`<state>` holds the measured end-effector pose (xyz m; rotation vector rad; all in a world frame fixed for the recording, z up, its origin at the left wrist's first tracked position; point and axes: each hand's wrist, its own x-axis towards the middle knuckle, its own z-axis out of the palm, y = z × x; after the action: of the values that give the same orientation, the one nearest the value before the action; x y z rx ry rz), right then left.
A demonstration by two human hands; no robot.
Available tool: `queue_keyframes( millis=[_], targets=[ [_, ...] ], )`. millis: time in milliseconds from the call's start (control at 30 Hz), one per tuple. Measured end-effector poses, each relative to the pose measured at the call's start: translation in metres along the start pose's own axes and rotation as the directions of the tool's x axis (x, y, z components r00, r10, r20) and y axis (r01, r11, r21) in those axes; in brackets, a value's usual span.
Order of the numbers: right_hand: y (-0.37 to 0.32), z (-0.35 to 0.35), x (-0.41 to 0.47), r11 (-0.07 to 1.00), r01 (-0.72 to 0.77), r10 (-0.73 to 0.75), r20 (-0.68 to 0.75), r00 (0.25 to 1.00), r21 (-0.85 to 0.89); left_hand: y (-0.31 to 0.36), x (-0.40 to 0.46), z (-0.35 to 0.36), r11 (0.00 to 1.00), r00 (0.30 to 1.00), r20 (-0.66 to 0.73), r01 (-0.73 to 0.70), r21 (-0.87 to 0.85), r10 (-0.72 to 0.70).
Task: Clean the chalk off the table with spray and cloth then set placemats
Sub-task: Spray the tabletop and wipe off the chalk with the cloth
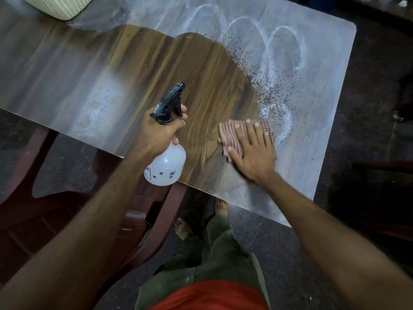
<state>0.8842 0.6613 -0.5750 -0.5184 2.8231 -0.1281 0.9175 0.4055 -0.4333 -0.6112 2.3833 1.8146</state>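
A wood-grain table [67, 70] carries white chalk loops [279, 48] on its right half, speckled with spray droplets. Its middle shows a dark wiped patch [196, 81]. My left hand [158, 133] grips the neck of a white spray bottle [166, 166] with a black trigger head, held above the table's near edge, nozzle pointing away. My right hand [252, 151] lies flat with straight fingers, pressing a red-and-white checked cloth [234, 137] onto the table beside the chalk.
A cream striped object [58, 6] lies at the table's far left corner. A dark red plastic chair [55, 211] stands under the near left edge. My bare feet [221, 206] are on the dark floor by the table.
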Motion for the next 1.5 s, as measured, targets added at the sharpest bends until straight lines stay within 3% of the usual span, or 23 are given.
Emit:
queue_keyframes(
  millis=[133, 267, 400, 600, 700, 867, 1000, 1133, 1267, 1367, 1500],
  targets=[
    [-0.027, -0.008, 0.028, 0.998, -0.049, 0.049, -0.003, 0.999, 0.040, 0.002, 0.002, 0.002, 1.000, 1.000, -0.007, 0.003, -0.002, -0.003],
    [-0.067, 0.012, -0.020, 0.987, 0.152, -0.153, 0.019, 0.988, 0.051, 0.006, 0.007, 0.009, 1.000, 1.000, -0.010, 0.006, -0.018, -0.006],
    [-0.036, 0.015, -0.052, 0.969, 0.232, -0.235, 0.020, 0.972, 0.089, 0.010, 0.016, 0.012, 1.000, 1.000, -0.008, -0.001, -0.018, 0.001],
    [0.036, -0.014, 0.037, 0.997, -0.074, 0.075, -0.003, 0.997, 0.013, 0.013, 0.029, 0.015, 1.000, 0.999, -0.030, 0.014, -0.028, -0.015],
    [0.034, -0.032, 0.097, 0.992, -0.111, 0.112, -0.006, 0.994, 0.056, 0.017, 0.039, 0.017, 0.999, 0.998, -0.054, 0.021, -0.035, -0.022],
    [-0.007, -0.024, 0.090, 0.995, 0.096, -0.096, 0.002, 0.995, 0.003, 0.028, 0.053, 0.025, 0.999, 0.999, -0.052, 0.013, -0.042, -0.015],
    [0.015, -0.014, 0.040, 0.968, 0.246, -0.248, 0.020, 0.969, 0.056, 0.033, 0.062, 0.027, 0.999, 0.997, -0.073, 0.015, -0.051, -0.019],
    [0.062, -0.030, 0.078, 0.997, 0.082, -0.082, 0.017, 0.996, -0.012, 0.033, 0.068, 0.026, 0.997, 0.996, -0.083, 0.029, -0.064, -0.035],
    [0.067, -0.049, 0.154, 0.997, -0.053, 0.054, -0.007, 0.999, 0.058, 0.031, 0.072, 0.029, 0.997, 0.994, -0.101, 0.041, -0.061, -0.047],
    [0.041, -0.052, 0.180, 0.998, -0.012, 0.012, 0.004, 1.000, 0.065, 0.031, 0.077, 0.036, 0.998, 0.993, -0.109, 0.037, -0.058, -0.044],
    [0.022, -0.038, 0.141, 0.981, 0.191, -0.191, 0.010, 0.981, 0.014, 0.035, 0.086, 0.043, 0.997, 0.994, -0.095, 0.047, -0.053, -0.052]
  ],
)
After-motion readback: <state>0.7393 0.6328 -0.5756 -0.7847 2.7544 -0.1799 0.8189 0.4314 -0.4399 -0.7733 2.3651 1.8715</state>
